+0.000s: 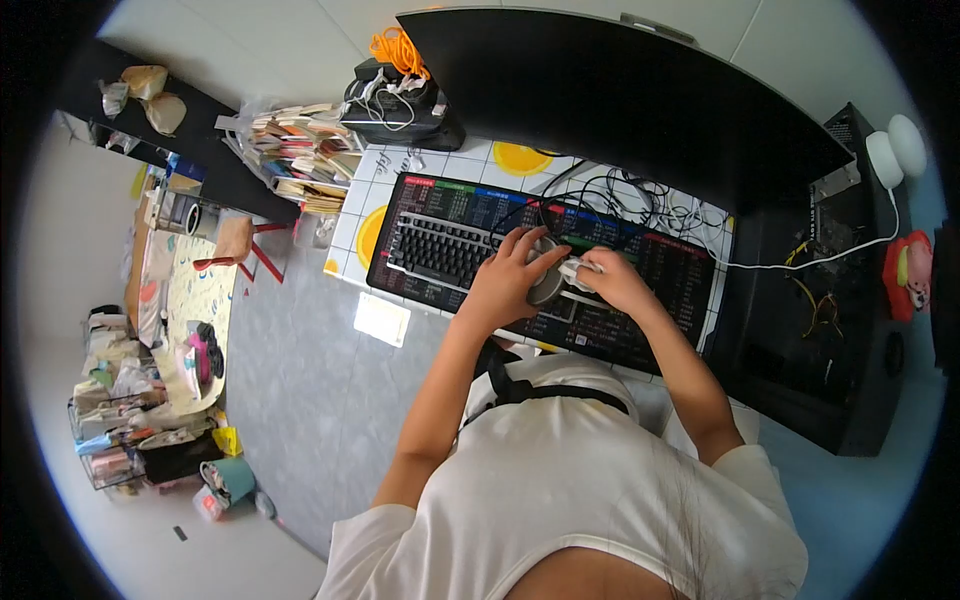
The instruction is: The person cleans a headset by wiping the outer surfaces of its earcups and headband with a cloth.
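Note:
My left hand is closed around a round grey object with a pale rim, above the dark printed desk mat. Its exact kind I cannot make out, since my fingers cover part of it. On its right side, my right hand pinches a crumpled white tissue or cloth close against the object. Left of my hands lies a black keyboard with a silver frame. A black cable runs over the mat near my left fingers.
A large black monitor spans the back of the desk, with tangled cables below it. On the right stands an opened black computer case. Stacked books and a black box are at the left.

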A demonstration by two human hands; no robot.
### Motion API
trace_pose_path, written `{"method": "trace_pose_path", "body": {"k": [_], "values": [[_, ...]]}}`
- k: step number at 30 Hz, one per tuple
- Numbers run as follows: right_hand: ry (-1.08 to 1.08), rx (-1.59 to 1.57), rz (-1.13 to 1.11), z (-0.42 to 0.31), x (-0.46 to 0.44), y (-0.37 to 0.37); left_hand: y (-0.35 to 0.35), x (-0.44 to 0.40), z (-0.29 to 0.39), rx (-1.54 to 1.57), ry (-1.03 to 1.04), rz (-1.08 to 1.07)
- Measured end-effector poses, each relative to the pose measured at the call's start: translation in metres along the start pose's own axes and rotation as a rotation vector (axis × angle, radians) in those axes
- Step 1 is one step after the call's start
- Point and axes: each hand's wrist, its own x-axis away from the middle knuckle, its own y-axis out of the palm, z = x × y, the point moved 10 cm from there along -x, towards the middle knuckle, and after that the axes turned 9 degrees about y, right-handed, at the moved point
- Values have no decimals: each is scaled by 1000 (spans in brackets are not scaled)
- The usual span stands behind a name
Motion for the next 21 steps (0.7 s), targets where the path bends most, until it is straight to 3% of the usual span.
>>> {"method": "trace_pose_path", "body": {"k": [1,3,4,7,16,21], "values": [[-54,168,73,-8,2,-3,-2,0,2,-29,2,30],[-63,90,36,-9,-2,-3,-5,3,5,-63,-1,60],[60,-135,-45,1,-4,2,-7,3,5,-88,-7,66],[56,-228,-144,5,-9,10,-9,2,3,-99,-8,73],[203,-3,-238,22,-12,-8,12,-9,14,-32,20,64],[111,-190,-197,32,-10,-7,13,-9,13,-54,-5,109]]}}
